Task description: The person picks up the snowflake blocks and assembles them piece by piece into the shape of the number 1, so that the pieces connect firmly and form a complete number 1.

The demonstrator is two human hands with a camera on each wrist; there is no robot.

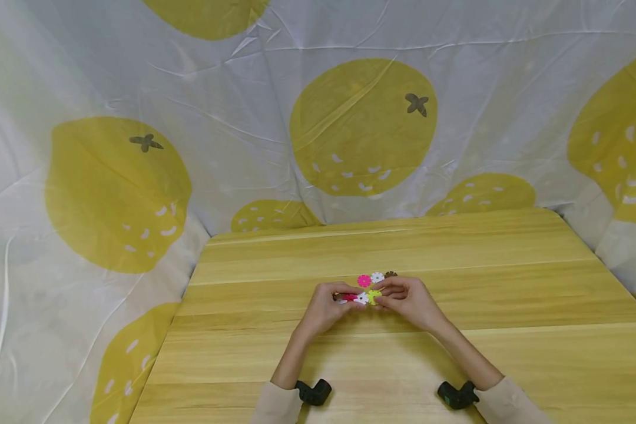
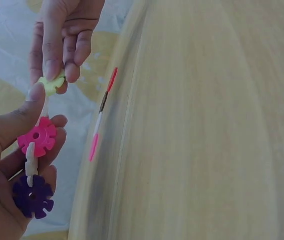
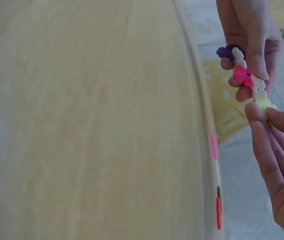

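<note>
Pinching a yellow disc (image 1: pixel 373 297), right grip (image 1: pixel 412 301) faces left grip (image 1: pixel 322 305) holding linked discs (image 2: pixel 41 143).

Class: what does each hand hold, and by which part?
One chain of notched discs: the right hand pinches its yellow end disc; the left hand holds it around the pink disc and adjoining white disc.

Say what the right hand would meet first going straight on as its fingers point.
Past the yellow disc it pinches, the right hand would likely meet the adjoining white disc, then the left hand; depth is unclear.
</note>
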